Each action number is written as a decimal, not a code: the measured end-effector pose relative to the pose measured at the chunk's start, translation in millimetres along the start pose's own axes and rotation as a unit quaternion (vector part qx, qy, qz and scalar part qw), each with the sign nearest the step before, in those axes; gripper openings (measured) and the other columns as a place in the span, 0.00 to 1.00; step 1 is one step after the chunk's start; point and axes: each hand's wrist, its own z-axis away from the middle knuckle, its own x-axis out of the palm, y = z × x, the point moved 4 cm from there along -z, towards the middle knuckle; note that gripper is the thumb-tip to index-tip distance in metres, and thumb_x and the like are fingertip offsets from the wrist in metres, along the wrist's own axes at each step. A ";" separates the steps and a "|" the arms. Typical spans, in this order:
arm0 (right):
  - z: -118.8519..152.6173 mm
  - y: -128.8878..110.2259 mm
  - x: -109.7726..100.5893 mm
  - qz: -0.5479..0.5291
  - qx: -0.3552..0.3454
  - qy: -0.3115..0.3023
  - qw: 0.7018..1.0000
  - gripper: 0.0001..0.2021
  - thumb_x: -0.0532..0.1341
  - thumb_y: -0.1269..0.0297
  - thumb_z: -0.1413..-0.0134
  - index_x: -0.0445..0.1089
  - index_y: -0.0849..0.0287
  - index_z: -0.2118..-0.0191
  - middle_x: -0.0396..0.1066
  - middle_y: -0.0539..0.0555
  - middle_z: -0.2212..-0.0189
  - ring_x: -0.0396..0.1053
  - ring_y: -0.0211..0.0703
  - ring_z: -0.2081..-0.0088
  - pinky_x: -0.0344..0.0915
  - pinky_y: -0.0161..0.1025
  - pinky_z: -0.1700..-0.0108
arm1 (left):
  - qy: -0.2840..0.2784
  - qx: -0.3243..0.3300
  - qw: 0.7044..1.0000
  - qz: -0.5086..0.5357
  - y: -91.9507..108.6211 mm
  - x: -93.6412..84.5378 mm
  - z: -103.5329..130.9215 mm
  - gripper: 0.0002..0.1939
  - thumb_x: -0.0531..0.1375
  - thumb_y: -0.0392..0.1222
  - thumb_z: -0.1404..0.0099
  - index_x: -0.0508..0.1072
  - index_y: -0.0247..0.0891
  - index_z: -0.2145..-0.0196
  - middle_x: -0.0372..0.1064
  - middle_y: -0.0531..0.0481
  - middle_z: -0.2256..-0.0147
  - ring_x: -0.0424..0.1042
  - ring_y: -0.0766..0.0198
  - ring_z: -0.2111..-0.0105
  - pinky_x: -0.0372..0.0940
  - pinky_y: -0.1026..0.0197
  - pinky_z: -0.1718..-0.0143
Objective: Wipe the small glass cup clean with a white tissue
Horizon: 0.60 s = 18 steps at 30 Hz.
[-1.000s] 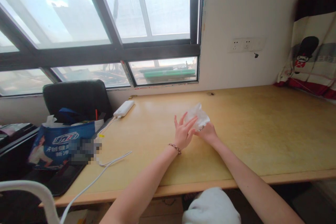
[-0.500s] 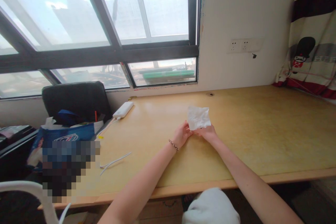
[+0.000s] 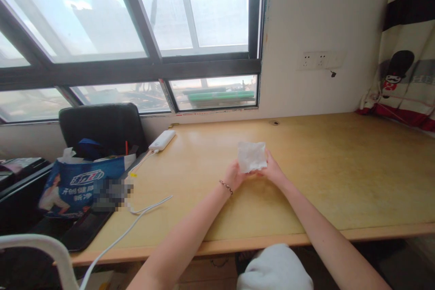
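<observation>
Though rumpled earlier, paper [image 3: 252,156] flattens (mostly).

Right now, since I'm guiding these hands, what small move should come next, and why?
I'd probably ease the white sheet down onto the table: it looks spread out, if slightly creased, and the left hand holds its lower left while the right hand holds its right side, so both could guide it evenly.

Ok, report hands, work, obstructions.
Left hand and right hand holding white, square papery sheet. Sheet spread, creased. White oblong device farther left, out of the way.
</observation>
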 end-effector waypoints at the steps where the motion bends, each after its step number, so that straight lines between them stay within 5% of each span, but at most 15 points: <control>1: -0.2 -0.7 0.2 -0.011 0.016 -0.015 1.000 0.49 0.65 0.67 0.70 0.38 0.54 0.41 0.64 0.60 0.53 0.70 0.42 0.70 0.68 0.38 0.71 | 0.000 0.000 1.000 0.014 0.2 -1.7 -1.0 0.13 0.52 0.41 0.42 0.69 0.33 0.62 0.68 0.43 0.61 0.67 0.56 0.64 0.64 0.54 0.64; 4: -0.6 -3.7 -4.3 0.053 0.012 -0.003 0.999 0.45 0.61 0.74 0.66 0.38 0.52 0.40 0.55 0.61 0.47 0.70 0.43 0.67 0.69 0.41 0.67 | 0.034 0.017 0.998 0.058 1.9 -8.0 -3.9 0.12 0.52 0.42 0.41 0.69 0.34 0.64 0.69 0.45 0.64 0.68 0.58 0.63 0.63 0.56 0.61; 9: 9.1 -29.2 -8.2 0.216 -0.199 0.111 0.949 0.31 0.49 0.79 0.57 0.53 0.53 0.44 0.52 0.54 0.44 0.54 0.46 0.46 0.54 0.47 0.46 | 0.100 0.060 0.988 0.099 5.3 -12.2 -5.7 0.08 0.52 0.39 0.41 0.69 0.34 0.69 0.68 0.48 0.71 0.68 0.63 0.66 0.60 0.62 0.58; 13: 20.6 -45.4 11.0 0.269 -0.320 0.030 0.908 0.22 0.48 0.72 0.47 0.56 0.55 0.46 0.59 0.54 0.48 0.50 0.45 0.44 0.50 0.49 0.43 | 0.083 0.050 0.992 0.085 5.2 -4.6 -3.2 0.09 0.52 0.39 0.41 0.69 0.33 0.67 0.68 0.48 0.69 0.67 0.63 0.67 0.60 0.62 0.60; 18: 17.9 -35.3 15.4 0.288 -0.272 0.044 0.917 0.23 0.51 0.58 0.46 0.57 0.63 0.46 0.60 0.62 0.49 0.50 0.54 0.44 0.50 0.54 0.45 | 0.051 0.085 0.995 0.034 5.8 9.2 6.7 0.05 0.55 0.38 0.44 0.68 0.34 0.73 0.66 0.51 0.74 0.64 0.68 0.74 0.60 0.65 0.69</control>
